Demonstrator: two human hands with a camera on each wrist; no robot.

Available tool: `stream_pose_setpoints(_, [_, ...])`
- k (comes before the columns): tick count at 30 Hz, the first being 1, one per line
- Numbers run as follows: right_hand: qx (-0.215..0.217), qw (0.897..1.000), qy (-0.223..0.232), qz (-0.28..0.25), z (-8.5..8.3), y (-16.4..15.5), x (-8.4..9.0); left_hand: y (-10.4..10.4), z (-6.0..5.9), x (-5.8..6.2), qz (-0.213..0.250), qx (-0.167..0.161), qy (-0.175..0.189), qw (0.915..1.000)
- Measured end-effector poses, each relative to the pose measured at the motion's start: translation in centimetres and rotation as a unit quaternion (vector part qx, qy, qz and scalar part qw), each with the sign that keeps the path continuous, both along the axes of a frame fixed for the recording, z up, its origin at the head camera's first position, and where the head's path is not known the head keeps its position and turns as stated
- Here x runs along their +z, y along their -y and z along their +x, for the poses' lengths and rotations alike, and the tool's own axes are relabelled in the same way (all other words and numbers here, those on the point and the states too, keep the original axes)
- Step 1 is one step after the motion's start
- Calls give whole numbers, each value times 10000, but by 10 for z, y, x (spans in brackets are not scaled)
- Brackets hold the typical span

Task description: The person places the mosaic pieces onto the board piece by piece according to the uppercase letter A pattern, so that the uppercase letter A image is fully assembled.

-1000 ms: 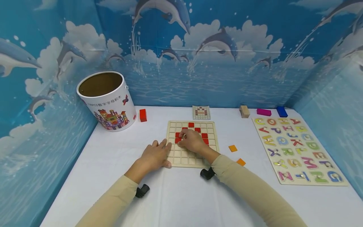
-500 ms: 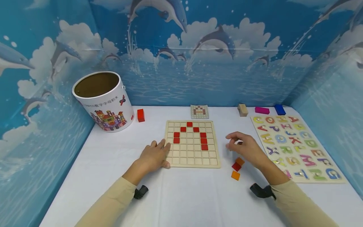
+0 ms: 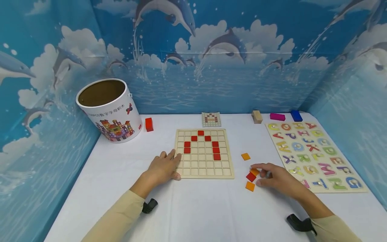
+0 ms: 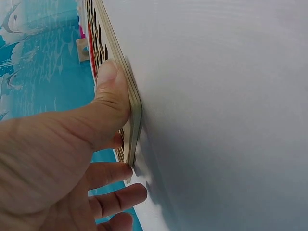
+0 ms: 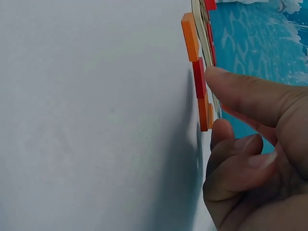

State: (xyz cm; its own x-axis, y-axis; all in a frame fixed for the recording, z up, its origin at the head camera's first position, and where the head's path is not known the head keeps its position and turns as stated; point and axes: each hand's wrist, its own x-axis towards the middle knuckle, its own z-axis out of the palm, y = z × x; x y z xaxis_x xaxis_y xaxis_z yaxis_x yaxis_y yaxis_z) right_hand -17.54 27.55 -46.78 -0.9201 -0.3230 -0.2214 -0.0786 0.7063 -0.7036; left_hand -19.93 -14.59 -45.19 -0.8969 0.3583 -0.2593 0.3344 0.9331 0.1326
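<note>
A wooden grid board [image 3: 199,172] bears several red square tiles in an arch shape. My left hand [image 3: 161,169] rests at the board's left edge, fingertips on its side and thumb by the front corner, as the left wrist view [image 4: 72,130] also shows. My right hand [image 3: 278,179] hovers over loose tiles to the right of the board. Its index fingertip is at an orange tile [image 3: 255,171], and thumb and index stand apart. A loose red tile [image 3: 251,177] touches that orange tile. Another orange tile [image 3: 250,186] lies nearer me, a third orange tile [image 3: 246,156] farther off.
Behind the board lies a small pattern card [image 3: 211,119]. A white bucket [image 3: 121,114] and a red block [image 3: 149,124] stand at the back left. A letter puzzle board [image 3: 317,158] lies right, with wooden [image 3: 257,117], magenta [image 3: 277,117] and blue [image 3: 296,116] blocks behind it.
My right hand has left the board, moving right and then toward me to the loose tiles. The red tiles it covered now show. My left hand has stayed at the board's edge.
</note>
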Motion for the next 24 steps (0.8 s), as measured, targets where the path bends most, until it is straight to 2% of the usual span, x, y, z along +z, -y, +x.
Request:
stream_pose_setpoints(8, [583, 9964, -400, 478, -6, 12, 1, 2, 0, -2, 34, -58, -38, 10000])
stream_pose_setpoints(24, [512, 9933, -607, 841, -10, 15, 3, 2, 0, -1, 6, -97, -65, 9999])
